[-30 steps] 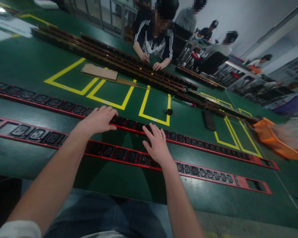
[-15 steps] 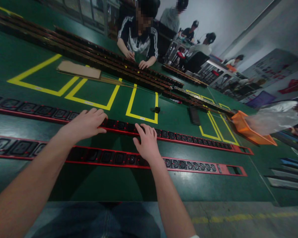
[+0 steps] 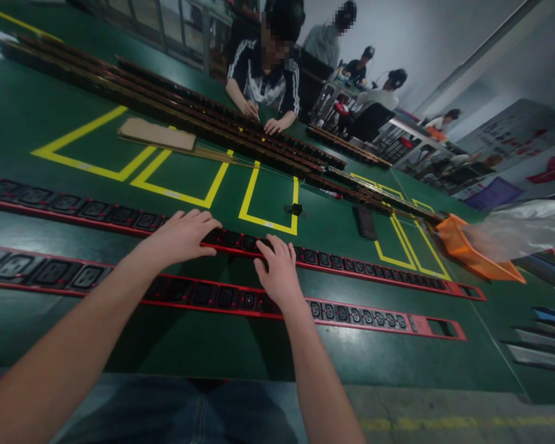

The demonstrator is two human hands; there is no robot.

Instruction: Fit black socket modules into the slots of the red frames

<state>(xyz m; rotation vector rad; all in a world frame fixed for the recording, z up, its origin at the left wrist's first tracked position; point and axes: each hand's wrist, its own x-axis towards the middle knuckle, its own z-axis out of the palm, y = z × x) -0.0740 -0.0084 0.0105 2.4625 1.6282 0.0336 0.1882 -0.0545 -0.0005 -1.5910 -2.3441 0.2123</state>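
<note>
Two long red power strips with rows of black sockets lie side by side across the green table. My left hand [image 3: 185, 237] grips the far power strip [image 3: 374, 269] left of its middle, fingers over the far edge and thumb on the near side. A short way to the right, my right hand [image 3: 280, 266] has its fingers curled over the same strip, with the thumb at its near edge. Both hands hide some sockets. The near power strip [image 3: 203, 295] passes beneath my forearms, untouched by my fingers.
A small black piece [image 3: 296, 209] and a dark flat object [image 3: 365, 223] lie beyond the strips. Cardboard [image 3: 157, 134] and long dark rails [image 3: 166, 102] lie farther back, near a seated co-worker [image 3: 266, 80]. An orange bin [image 3: 478, 250] stands at right.
My left hand has moved right, closer to my right hand. The far power strip has slid slightly right against the near one. The view has shifted a little.
</note>
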